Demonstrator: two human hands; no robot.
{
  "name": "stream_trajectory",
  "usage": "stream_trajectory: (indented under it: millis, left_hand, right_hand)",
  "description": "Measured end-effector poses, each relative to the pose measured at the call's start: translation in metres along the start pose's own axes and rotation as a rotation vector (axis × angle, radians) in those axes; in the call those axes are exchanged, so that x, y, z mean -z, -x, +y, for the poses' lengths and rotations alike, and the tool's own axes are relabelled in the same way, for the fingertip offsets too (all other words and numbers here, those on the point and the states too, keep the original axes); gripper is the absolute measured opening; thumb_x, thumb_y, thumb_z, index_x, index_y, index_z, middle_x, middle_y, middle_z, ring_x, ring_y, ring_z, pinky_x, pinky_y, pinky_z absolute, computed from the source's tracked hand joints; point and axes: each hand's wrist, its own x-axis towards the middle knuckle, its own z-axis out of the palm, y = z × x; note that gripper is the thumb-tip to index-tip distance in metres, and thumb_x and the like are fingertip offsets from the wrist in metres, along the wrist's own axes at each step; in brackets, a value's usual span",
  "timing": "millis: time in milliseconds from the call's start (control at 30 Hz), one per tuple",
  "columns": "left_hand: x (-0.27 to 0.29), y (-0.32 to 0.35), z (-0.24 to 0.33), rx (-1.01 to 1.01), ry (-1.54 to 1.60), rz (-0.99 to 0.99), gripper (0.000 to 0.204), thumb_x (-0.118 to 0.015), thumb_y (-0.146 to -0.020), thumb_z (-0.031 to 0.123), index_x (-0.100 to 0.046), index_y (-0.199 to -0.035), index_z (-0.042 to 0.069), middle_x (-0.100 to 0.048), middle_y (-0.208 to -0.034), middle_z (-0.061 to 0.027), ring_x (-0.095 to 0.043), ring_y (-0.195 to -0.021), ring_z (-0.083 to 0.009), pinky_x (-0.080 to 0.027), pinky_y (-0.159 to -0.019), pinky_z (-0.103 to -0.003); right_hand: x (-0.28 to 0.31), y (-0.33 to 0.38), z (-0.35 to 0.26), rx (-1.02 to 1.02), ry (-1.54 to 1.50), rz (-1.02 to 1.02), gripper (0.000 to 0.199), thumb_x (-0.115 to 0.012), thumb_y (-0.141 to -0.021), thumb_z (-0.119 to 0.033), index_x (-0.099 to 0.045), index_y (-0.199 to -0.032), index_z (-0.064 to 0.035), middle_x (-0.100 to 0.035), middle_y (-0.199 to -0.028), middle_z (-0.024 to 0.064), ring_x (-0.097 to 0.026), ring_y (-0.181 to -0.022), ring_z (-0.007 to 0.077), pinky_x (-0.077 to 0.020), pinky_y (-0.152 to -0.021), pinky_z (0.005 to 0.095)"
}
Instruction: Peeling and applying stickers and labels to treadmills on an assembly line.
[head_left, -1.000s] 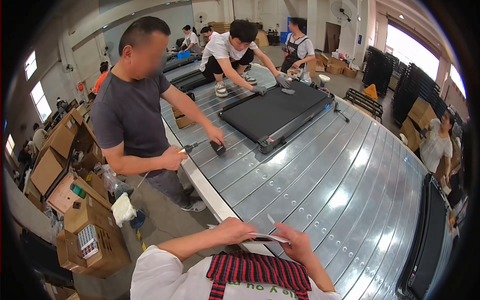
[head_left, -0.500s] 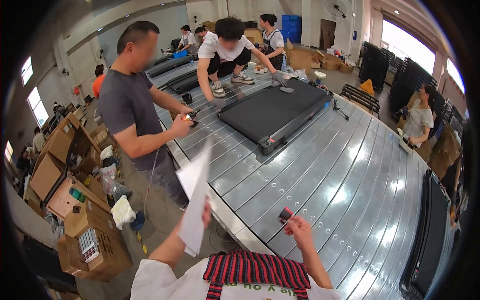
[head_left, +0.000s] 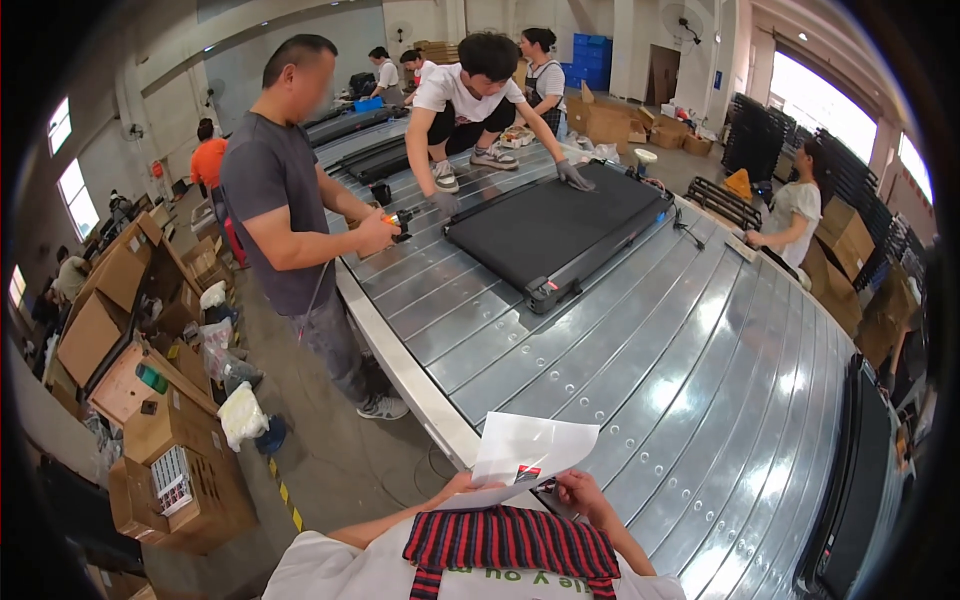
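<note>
Both my hands hold a white sheet of paper [head_left: 525, 448] close to my chest at the bottom centre. My left hand [head_left: 463, 487] grips its lower left edge. At the lower right edge is my right hand [head_left: 582, 490], with a small dark item [head_left: 545, 487] tucked against its fingers. A small red and black mark [head_left: 528, 472] shows on the sheet near its bottom. The sheet hangs over the near edge of a wide conveyor of metal slats [head_left: 640, 370].
A flat black machine [head_left: 560, 225] lies on the conveyor, and a person in a white shirt [head_left: 470, 95] crouches over it. A person in a grey shirt [head_left: 275, 215] stands at the left edge with a power tool [head_left: 397, 219]. Cardboard boxes [head_left: 170, 470] crowd the floor at left. Another black machine [head_left: 858, 480] lies at right.
My left hand had raised the sheet upright at my left while my right hand reached out with a small dark item; both hands are now together on the sheet. The person in grey lifted the tool.
</note>
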Motion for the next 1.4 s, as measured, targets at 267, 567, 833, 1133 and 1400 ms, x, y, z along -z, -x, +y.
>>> stream_trajectory:
  millis: [267,567,833,1133,1400]
  left_hand:
    - [-0.006,0.001,0.012,0.013,-0.051,-0.003,0.037,-0.053,-0.085,0.028,-0.051,-0.112,0.003,-0.056,-0.101,-0.0034,-0.049,-0.094,-0.0098,-0.038,-0.082,-0.024]
    - [0.0,-0.003,0.011,0.003,0.156,0.028,0.029,-0.051,-0.086,0.016,-0.051,-0.112,0.001,-0.054,-0.104,-0.0019,-0.047,-0.097,-0.0082,-0.036,-0.084,-0.022]
    - [0.012,-0.015,0.006,-0.141,-0.251,-0.013,0.043,-0.065,-0.076,0.029,-0.053,-0.112,0.008,-0.058,-0.102,-0.0078,-0.054,-0.094,-0.016,-0.041,-0.083,-0.027]
    - [0.019,-0.02,-0.001,-0.038,-0.216,0.005,0.045,-0.066,-0.074,0.028,-0.054,-0.109,0.004,-0.058,-0.105,-0.0087,-0.053,-0.096,-0.015,-0.04,-0.085,-0.026]
    - [0.01,-0.006,0.031,0.052,-0.149,0.031,0.043,-0.065,-0.075,0.021,-0.052,-0.113,0.005,-0.056,-0.108,-0.0049,-0.05,-0.101,-0.0125,-0.035,-0.088,-0.024]
  right_hand:
    - [-0.003,0.006,0.005,0.017,0.006,0.031,0.009,-0.057,-0.079,-0.012,-0.056,-0.073,-0.0053,-0.052,-0.054,0.002,-0.048,-0.044,0.0101,-0.0384,-0.041,0.0217]
    - [-0.005,0.014,-0.001,-0.011,0.068,0.06,0.011,-0.057,-0.079,-0.012,-0.055,-0.071,-0.005,-0.051,-0.053,0.0017,-0.047,-0.043,0.0104,-0.0382,-0.04,0.0212]
    - [0.001,0.014,-0.003,-0.05,0.005,0.12,0.013,-0.055,-0.079,-0.013,-0.053,-0.068,-0.0062,-0.05,-0.053,0.0018,-0.044,-0.041,0.0093,-0.0332,-0.036,0.0205]
    - [-0.018,-0.007,-0.022,-0.022,-0.239,0.148,0.015,-0.047,-0.081,-0.015,-0.05,-0.069,-0.0072,-0.044,-0.049,0.0008,-0.039,-0.038,0.0084,-0.028,-0.033,0.0196]
    - [-0.01,-0.001,-0.01,-0.074,-0.118,0.177,0.017,-0.049,-0.08,-0.013,-0.046,-0.064,-0.008,-0.043,-0.048,0.0013,-0.037,-0.037,0.0088,-0.0287,-0.033,0.0207]
